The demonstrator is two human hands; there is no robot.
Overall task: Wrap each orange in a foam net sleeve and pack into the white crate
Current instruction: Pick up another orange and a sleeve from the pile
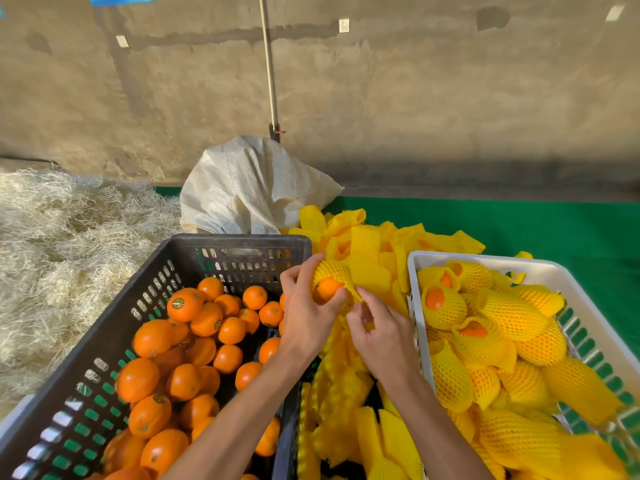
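My left hand (306,306) grips an orange (327,288) that sits partly inside a yellow foam net sleeve (334,271), above the gap between the two crates. My right hand (379,329) pinches the sleeve's lower edge just right of the orange. A black crate (180,261) at the left holds several bare oranges (194,337). The white crate (485,263) at the right holds several oranges in yellow sleeves (498,327).
A heap of loose yellow foam sleeves (374,244) lies between and behind the crates on a green cloth (554,230). A white woven sack (252,188) stands behind the black crate. Straw (62,244) covers the ground at the left. A wall rises behind.
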